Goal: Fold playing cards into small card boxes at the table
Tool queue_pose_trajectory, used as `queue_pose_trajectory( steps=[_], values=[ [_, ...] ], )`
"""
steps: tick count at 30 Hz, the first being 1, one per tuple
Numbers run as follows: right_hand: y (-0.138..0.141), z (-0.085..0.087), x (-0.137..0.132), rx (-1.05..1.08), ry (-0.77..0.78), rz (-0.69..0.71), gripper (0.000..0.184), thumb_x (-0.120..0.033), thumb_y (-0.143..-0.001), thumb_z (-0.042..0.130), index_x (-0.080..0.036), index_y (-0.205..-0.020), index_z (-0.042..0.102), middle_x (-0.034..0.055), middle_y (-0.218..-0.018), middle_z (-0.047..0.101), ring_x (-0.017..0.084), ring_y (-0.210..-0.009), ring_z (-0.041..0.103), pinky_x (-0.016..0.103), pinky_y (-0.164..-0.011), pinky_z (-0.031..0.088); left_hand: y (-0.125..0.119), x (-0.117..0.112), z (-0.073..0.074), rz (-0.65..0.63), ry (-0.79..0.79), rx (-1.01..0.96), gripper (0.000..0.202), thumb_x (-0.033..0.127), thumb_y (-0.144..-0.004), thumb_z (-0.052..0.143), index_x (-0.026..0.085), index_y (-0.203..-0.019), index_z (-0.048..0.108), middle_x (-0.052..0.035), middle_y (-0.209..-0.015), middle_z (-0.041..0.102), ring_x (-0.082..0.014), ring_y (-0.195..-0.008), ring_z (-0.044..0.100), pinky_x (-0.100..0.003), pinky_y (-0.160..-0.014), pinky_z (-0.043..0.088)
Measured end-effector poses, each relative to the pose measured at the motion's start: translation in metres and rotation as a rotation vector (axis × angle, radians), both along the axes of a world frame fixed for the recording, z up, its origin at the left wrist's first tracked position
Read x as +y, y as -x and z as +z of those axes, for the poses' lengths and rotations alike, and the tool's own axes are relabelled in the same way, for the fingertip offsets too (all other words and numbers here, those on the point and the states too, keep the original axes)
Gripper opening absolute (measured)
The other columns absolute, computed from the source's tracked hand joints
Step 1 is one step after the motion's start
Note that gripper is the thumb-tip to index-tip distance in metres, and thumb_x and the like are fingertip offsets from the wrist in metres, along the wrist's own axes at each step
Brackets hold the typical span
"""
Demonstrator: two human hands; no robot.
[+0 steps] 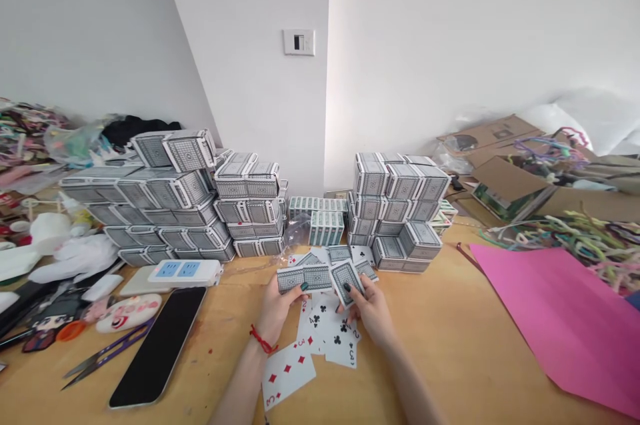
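My left hand point(273, 313), with a red string bracelet at its wrist, grips grey-patterned playing cards point(313, 276) that show their backs and sit end to end. Thumb and fingers of my right hand point(371, 310) pinch another playing card point(345, 280), tilted and touching or overlapping the right end of those in the left. Below both hands, loose cards lie face up on the table: a three of diamonds point(289, 377) and several club cards point(320, 321). Behind the hands lie more cards point(340, 253), some back up, partly hidden.
Stacked blocks of the same cards stand at left point(175, 195), centre-left point(249, 209) and right point(395, 191), with green blocks point(327, 228) between. A phone point(160, 348), scissors point(110, 353) and a power strip point(185, 271) lie left. Pink paper point(560, 318) and an open carton point(520, 185) are right.
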State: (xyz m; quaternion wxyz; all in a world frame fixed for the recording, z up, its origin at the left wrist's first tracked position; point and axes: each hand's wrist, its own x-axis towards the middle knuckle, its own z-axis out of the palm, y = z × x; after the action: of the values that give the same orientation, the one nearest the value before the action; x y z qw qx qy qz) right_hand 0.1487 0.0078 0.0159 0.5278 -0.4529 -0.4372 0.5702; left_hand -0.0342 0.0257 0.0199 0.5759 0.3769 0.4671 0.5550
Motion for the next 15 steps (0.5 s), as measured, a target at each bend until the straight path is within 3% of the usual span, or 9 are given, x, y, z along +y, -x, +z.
queue_pose_trajectory(
  steps=[5, 15],
  values=[
    [-0.0008, -0.0007, -0.0003, -0.044, 0.023, 0.043, 0.036, -0.053, -0.069, 0.055, -0.02, -0.071, 0.043, -0.0056, -0.045, 0.055, 0.008, -0.027, 0.045, 0.018, -0.027, 0.035, 0.0009, -0.0006, 0.001, 0.005, 0.019, 0.004, 0.033, 0.023, -0.057, 0.07, 0.016, -0.085, 0.055, -0.0019, -0.08, 0.065, -0.0136, -0.06, 0.06, -0.028, -0.058, 0.049],
    [0.0003, -0.0039, -0.0024, -0.113, -0.05, 0.07, 0.031, -0.049, -0.074, 0.052, -0.018, -0.075, 0.046, -0.0033, -0.044, 0.057, 0.008, -0.029, 0.045, 0.017, -0.029, 0.033, 0.0036, -0.0005, -0.0009, -0.01, -0.001, -0.052, 0.034, 0.02, -0.058, 0.069, 0.017, -0.089, 0.055, -0.0007, -0.081, 0.064, -0.0135, -0.062, 0.06, -0.027, -0.057, 0.049]
  ],
)
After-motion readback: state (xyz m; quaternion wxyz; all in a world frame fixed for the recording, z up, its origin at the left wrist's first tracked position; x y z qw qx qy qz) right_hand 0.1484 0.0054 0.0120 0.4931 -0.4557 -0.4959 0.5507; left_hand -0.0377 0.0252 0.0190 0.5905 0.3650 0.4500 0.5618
